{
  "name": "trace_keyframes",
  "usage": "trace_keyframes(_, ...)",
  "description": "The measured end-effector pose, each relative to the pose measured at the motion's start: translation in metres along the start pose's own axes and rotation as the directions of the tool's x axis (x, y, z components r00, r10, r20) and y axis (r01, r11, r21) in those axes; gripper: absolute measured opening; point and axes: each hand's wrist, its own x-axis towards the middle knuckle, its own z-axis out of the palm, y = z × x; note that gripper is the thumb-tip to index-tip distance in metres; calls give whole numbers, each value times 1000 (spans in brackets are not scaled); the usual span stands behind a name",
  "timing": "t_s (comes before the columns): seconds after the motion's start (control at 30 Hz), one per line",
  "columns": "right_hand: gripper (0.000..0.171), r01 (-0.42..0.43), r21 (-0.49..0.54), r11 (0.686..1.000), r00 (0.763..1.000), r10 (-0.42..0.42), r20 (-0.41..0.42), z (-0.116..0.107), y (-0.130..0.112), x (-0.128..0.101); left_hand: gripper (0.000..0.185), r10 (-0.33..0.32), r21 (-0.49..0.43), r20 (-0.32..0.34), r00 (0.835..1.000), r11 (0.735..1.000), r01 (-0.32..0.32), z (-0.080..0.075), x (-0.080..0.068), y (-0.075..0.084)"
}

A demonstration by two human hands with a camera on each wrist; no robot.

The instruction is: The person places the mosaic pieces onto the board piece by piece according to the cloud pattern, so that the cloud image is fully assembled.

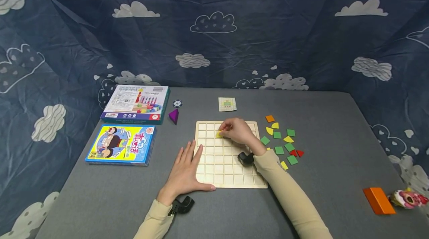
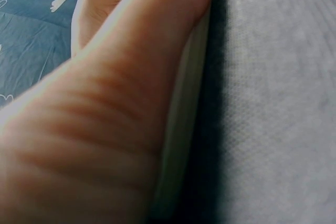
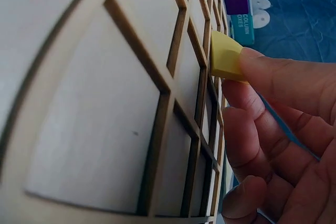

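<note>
A pale wooden grid board (image 1: 209,169) lies flat on the grey table. Over its upper part, my right hand (image 1: 237,131) pinches a yellow quarter-circle tile (image 3: 226,56) between thumb and fingers, with the tile at the grid's ridges in the right wrist view. My left hand (image 1: 186,172) rests with straight, spread fingers along the board's left edge, its thumb at the near edge. Only the blurred thumb side of that hand fills the left wrist view. Behind the board lies a small card (image 1: 227,104) with a coloured grid pattern.
Loose green tiles (image 1: 279,150), yellow tiles, red triangles (image 1: 299,153) and an orange tile (image 1: 269,118) lie right of the board. Two boxes (image 1: 120,145), a purple pyramid (image 1: 174,116) and a round chip (image 1: 177,103) stand left. An orange block (image 1: 378,200) and a figurine (image 1: 407,198) sit far right.
</note>
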Motion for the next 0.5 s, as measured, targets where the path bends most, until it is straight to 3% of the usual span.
trace_keyframes(0.5, 4, -37, -22, 999, 999, 38, 36, 2, 3, 5, 130, 0, 2, 0, 1000, 1000, 0, -1, 0, 1)
